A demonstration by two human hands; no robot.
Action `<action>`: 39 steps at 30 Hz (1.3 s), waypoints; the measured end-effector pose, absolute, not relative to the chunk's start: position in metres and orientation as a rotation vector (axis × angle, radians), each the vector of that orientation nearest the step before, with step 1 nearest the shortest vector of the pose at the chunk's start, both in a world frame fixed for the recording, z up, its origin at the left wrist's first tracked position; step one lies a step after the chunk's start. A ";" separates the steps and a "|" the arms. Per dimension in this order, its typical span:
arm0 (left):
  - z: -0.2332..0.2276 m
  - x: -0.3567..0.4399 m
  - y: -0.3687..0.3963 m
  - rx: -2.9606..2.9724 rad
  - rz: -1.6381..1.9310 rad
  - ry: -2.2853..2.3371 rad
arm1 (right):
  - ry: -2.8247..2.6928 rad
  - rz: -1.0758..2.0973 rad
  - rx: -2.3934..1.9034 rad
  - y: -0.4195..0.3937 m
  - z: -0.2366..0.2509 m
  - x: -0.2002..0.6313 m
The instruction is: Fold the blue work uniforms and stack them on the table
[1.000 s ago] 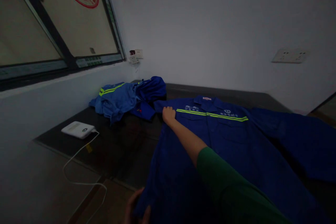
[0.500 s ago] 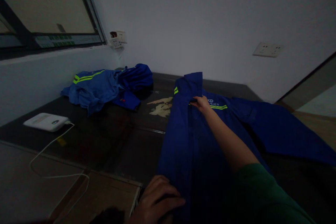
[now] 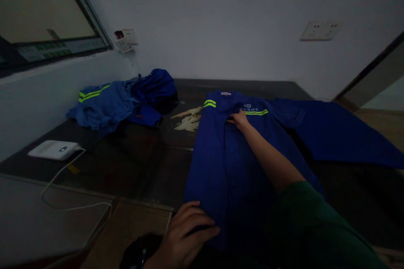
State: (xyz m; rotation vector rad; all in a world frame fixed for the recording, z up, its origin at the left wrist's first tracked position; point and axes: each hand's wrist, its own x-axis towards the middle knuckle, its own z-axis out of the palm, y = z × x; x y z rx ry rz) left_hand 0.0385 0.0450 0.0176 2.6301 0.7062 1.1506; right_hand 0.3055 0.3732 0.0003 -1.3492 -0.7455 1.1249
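A blue work jacket lies front up on the dark table, with lime-yellow stripes and pale lettering on the chest. Its left front panel is folded along the opening, and a white label shows at the collar. My right hand reaches up to the chest and pinches the front edge just below the collar. Near the bottom hem, my left hand has its fingers curled over the jacket's left side edge; the fingertips are partly hidden. One sleeve stretches out to the right.
A crumpled blue garment with yellow stripes lies at the table's back left. A white device with a cable sits by the left edge. Wall sockets are above, and the dark tabletop has a pale worn patch.
The raised collar part has come down flat, showing the label and more of the chest stripe. Both hands keep their places on the jacket. The view has shifted slightly.
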 end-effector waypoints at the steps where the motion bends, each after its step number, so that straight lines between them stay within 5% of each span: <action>1: 0.013 0.038 0.042 2.702 1.104 0.742 | -0.739 1.124 -1.338 0.373 0.001 0.308; 9: -0.050 0.017 -0.001 2.114 1.178 1.714 | -0.843 1.042 -1.153 0.350 0.002 0.308; 15: -0.040 0.037 -0.010 1.420 1.081 1.592 | -1.245 0.965 -1.332 0.333 0.016 0.305; 19: -0.024 0.045 -0.008 1.318 1.128 1.543 | -1.668 0.463 -1.504 0.300 0.039 0.310; 27: -0.021 0.046 -0.004 1.175 1.212 1.457 | -2.850 0.591 -0.572 0.109 0.071 0.274; 33: -0.022 0.042 -0.001 1.056 1.129 1.391 | -2.859 0.092 -0.314 0.082 0.037 0.256; 39: -0.033 0.028 0.000 1.278 1.137 1.462 | -2.705 -0.053 -0.194 0.093 0.054 0.266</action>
